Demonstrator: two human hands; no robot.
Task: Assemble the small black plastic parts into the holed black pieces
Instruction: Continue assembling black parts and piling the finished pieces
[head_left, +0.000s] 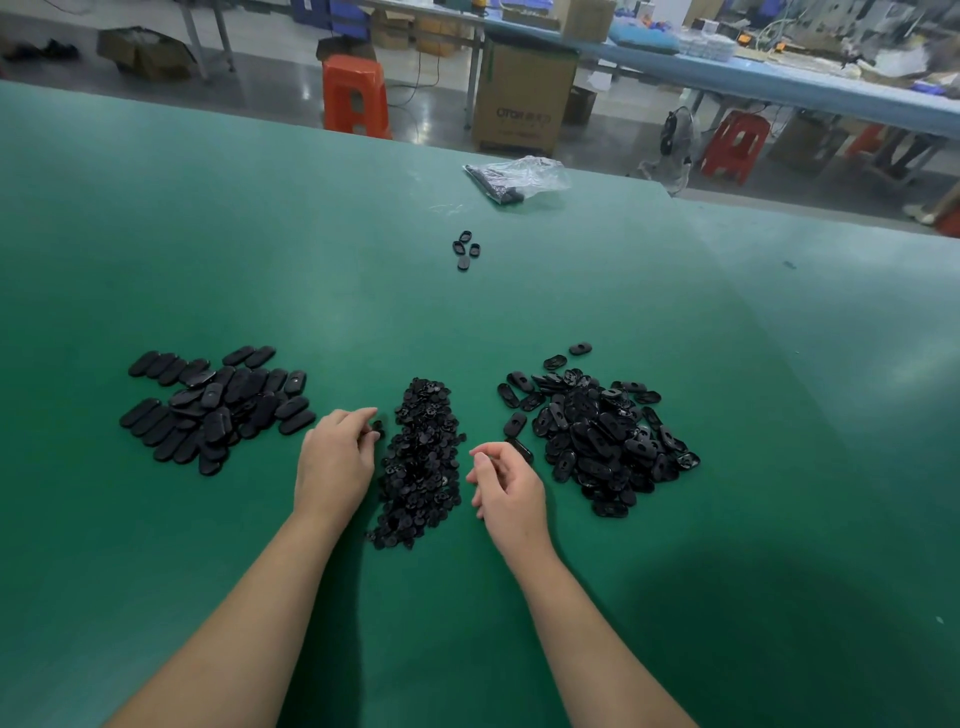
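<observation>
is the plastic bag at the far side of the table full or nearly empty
Nearly empty. The clear plastic bag lies flat and crumpled on the green table, with only a few dark pieces at one end.

Three black heaps block the middle of my desk: finished pieces at left, small parts in the centre, holed pieces at right. Narrow green lanes run between them, and my left hand and right hand sit in those lanes. Above the heaps the felt lies open up to a few loose pieces and a bag. The lower frame is open beside my forearms.
</observation>
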